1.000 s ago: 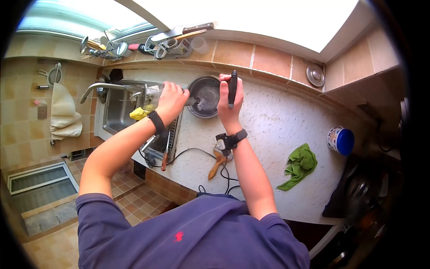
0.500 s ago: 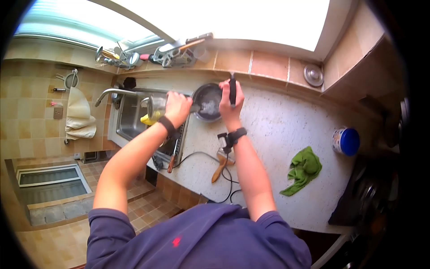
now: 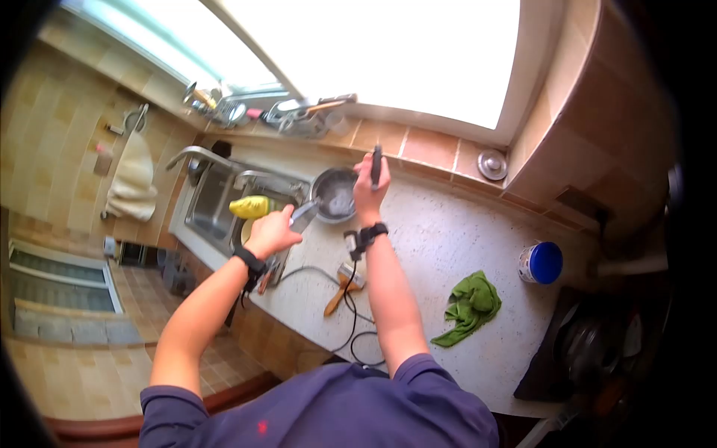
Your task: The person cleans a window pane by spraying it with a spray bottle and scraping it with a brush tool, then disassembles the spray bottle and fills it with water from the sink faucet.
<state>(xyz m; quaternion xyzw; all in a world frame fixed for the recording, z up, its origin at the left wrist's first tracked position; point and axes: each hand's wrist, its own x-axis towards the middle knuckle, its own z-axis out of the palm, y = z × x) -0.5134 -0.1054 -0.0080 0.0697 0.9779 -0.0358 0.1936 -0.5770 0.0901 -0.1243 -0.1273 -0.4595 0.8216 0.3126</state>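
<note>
Left: the sink point(image 3: 211, 197) contains a yellow item point(image 3: 251, 207). Centre: the left hand point(image 3: 273, 233) pinches a blurred, greyish translucent object point(image 3: 304, 216), exact type unclear, its free end near the rim of the metal saucepan point(image 3: 326, 191). The saucepan is beside the sink, a pale patch inside. Right: the right hand point(image 3: 368, 194) has its fingers wrapped around the black handle point(image 3: 376, 166). Status, as judged: work at the saucepan is under way; releasing both items remains; whether filling is complete cannot be determined.
</note>
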